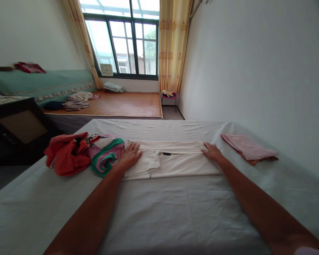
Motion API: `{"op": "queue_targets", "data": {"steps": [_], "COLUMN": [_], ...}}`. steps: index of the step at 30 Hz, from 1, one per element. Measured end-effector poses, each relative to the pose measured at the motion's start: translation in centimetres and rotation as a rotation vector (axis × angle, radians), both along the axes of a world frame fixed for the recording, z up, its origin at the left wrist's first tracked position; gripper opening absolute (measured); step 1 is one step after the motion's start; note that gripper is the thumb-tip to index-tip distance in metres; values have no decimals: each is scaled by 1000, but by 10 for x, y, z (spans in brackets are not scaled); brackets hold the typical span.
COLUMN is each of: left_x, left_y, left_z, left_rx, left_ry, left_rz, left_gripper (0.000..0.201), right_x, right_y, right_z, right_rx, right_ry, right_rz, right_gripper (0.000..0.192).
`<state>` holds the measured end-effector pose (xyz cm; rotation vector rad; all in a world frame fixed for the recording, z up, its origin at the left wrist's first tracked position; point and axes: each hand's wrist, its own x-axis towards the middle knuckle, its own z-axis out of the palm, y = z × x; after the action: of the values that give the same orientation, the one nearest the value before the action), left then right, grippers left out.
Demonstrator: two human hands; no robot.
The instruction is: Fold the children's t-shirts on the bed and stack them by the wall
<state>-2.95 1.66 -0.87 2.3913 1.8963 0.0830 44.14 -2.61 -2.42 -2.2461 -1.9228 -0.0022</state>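
Note:
A white T-shirt (180, 164) lies on the pale sheet, its two long sides folded inward, with a short sleeve folded on top at the left. A little dark print shows in the gap between the folds. My left hand (131, 154) rests flat on the shirt's left end, fingers stretched out. At the right end, my right hand (212, 152) has its fingers bent around the edge of the cloth, with the thumb partly hidden. Close to my left hand is a crumpled green, pink and white garment (106, 154), beside a bunched red garment (69, 156).
A folded pink garment (251, 147) lies on the sheet (159, 212) to the right, near the white wall (260, 71). A dark cabinet (18, 124) stands at the left. Beyond are a mat-covered bed (127, 104) with clothes on it and a small stool (169, 95).

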Motion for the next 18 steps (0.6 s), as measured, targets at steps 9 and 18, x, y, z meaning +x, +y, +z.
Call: {"op": "queue_targets", "data": {"steps": [9,18], "left_x": [-1,-2], "left_y": [1,1], "left_z": [-3,-3], "left_rx": [30,42], "left_ry": [-14,-42], "left_rz": [-8,-20], "left_gripper": [64,63], "right_x": [-9,-41], "right_y": [-18,-12], "right_z": [32,65], "right_rx": [-209,-114], "right_ry": [60,648], "right_rz": [-202,31], "right_gripper": [59,23]}}
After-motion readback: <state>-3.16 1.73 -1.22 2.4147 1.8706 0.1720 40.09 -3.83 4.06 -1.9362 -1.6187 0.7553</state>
